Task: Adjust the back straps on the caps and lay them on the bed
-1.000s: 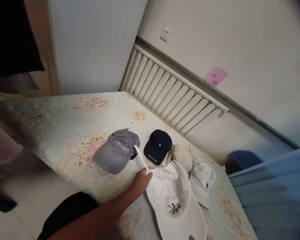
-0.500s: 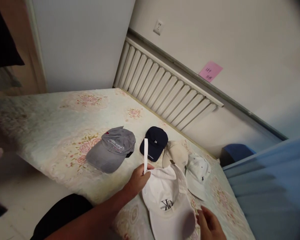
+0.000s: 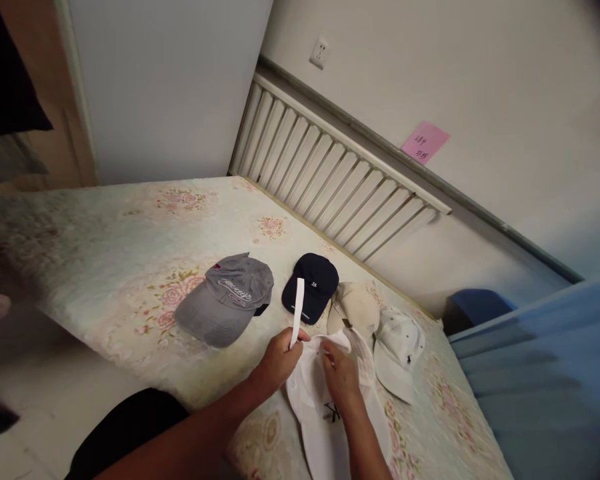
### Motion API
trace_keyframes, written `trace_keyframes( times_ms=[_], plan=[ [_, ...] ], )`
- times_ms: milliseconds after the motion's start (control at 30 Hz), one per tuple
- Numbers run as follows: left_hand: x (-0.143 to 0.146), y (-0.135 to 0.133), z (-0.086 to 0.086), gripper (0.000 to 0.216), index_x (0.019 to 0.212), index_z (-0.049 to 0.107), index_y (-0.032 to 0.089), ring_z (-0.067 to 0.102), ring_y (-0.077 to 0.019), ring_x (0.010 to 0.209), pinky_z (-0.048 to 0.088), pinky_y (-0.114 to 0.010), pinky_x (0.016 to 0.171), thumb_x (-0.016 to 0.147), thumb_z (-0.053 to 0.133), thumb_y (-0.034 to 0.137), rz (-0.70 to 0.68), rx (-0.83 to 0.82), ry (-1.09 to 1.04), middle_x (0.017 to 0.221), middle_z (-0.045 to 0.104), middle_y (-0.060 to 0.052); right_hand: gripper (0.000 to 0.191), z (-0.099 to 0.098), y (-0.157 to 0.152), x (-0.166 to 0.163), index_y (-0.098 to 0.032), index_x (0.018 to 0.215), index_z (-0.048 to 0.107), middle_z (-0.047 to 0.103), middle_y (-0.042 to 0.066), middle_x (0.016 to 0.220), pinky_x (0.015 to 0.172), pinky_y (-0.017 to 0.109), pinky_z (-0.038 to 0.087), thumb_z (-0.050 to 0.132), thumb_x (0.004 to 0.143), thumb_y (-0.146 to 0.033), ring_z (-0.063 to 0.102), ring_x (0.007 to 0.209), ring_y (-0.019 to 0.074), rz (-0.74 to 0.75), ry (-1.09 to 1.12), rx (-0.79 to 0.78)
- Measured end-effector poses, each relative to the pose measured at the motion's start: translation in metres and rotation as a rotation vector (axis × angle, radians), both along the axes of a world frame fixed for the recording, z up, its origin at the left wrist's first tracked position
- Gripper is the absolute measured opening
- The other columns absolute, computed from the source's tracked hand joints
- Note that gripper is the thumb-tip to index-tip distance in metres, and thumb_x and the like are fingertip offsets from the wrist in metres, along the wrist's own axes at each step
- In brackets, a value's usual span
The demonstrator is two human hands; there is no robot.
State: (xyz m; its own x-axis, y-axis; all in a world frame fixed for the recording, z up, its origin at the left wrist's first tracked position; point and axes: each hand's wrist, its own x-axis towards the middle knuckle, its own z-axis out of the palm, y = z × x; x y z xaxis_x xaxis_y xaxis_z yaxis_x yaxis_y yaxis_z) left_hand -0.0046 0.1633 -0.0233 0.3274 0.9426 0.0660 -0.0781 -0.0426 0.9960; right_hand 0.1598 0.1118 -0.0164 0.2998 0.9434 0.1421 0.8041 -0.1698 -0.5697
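A white cap [image 3: 311,393] with dark lettering lies in front of me on the bed, its brim toward me. My left hand [image 3: 280,359] pinches its back edge, where a white strap [image 3: 299,307] sticks up past my thumb. Over the crown, my right hand [image 3: 341,377] has its fingertips closed at the same back edge, close beside the left; the fingers partly hide one another. My right forearm covers part of the lettering and brim. Just beyond the strap is a navy cap [image 3: 316,277].
A grey cap [image 3: 225,300] rests to the left. Beyond the white cap lie a beige cap [image 3: 357,303] and a pale cap [image 3: 397,350] with a small dark logo. A radiator [image 3: 325,167] runs along the wall; a blue curtain [image 3: 555,387] hangs at the right edge.
My right hand has moved up and left from beside the brim to the white cap's back edge. My left hand keeps its hold. The view has shifted slightly.
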Motion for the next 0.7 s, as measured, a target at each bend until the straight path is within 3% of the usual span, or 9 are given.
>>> trace_keyframes(
  times_ms=[133, 300, 467, 600, 700],
  plan=[
    [0.001, 0.001, -0.003, 0.025, 0.086, 0.064, 0.017, 0.054, -0.0153, 0.073, 0.04, -0.024, 0.071, 0.072, 0.043, 0.015, 0.017, 0.012, 0.019, 0.078, 0.061, -0.003, 0.046, -0.019, 0.005, -0.006, -0.012, 0.121, 0.056, 0.068, 0.013, 0.108, 0.085, 0.038, 0.048, 0.038, 0.08, -0.024, 0.066, 0.092, 0.0234, -0.056, -0.001, -0.001],
    [0.001, 0.001, -0.006, 0.022, 0.085, 0.063, 0.018, 0.046, -0.012, 0.062, 0.036, -0.023, 0.063, 0.073, 0.044, 0.018, 0.012, -0.015, 0.005, 0.068, 0.055, 0.001, 0.047, -0.029, 0.0, -0.005, -0.014, 0.118, 0.057, 0.07, 0.012, 0.098, 0.079, 0.036, 0.048, 0.049, 0.075, -0.028, 0.066, 0.081, 0.0237, -0.107, 0.091, 0.014],
    [0.003, 0.001, -0.009, 0.02, 0.082, 0.063, 0.018, 0.04, -0.0105, 0.057, 0.031, -0.022, 0.055, 0.073, 0.045, 0.02, 0.012, -0.027, -0.007, 0.061, 0.047, 0.004, 0.041, -0.022, 0.003, 0.01, -0.014, 0.109, 0.058, 0.068, 0.012, 0.103, 0.08, 0.034, 0.05, 0.046, 0.074, -0.032, 0.067, 0.086, 0.0221, -0.244, 0.189, 0.084],
    [0.004, 0.002, -0.012, 0.02, 0.083, 0.062, 0.017, 0.039, -0.0102, 0.056, 0.03, -0.022, 0.054, 0.074, 0.044, 0.021, 0.007, -0.015, -0.008, 0.06, 0.045, 0.005, 0.034, -0.012, 0.003, 0.015, -0.016, 0.099, 0.06, 0.07, 0.006, 0.084, 0.063, 0.031, 0.053, 0.048, 0.074, -0.037, 0.068, 0.066, 0.0193, -0.263, 0.285, 0.076],
    [0.003, 0.002, -0.011, 0.02, 0.083, 0.062, 0.016, 0.039, -0.0103, 0.057, 0.03, -0.022, 0.054, 0.074, 0.044, 0.021, 0.002, -0.013, -0.009, 0.06, 0.044, 0.005, 0.034, 0.003, -0.002, 0.012, -0.017, 0.099, 0.059, 0.069, 0.002, 0.073, 0.057, 0.029, 0.053, 0.051, 0.073, -0.036, 0.065, 0.058, 0.0178, -0.341, 0.405, 0.181]
  ],
)
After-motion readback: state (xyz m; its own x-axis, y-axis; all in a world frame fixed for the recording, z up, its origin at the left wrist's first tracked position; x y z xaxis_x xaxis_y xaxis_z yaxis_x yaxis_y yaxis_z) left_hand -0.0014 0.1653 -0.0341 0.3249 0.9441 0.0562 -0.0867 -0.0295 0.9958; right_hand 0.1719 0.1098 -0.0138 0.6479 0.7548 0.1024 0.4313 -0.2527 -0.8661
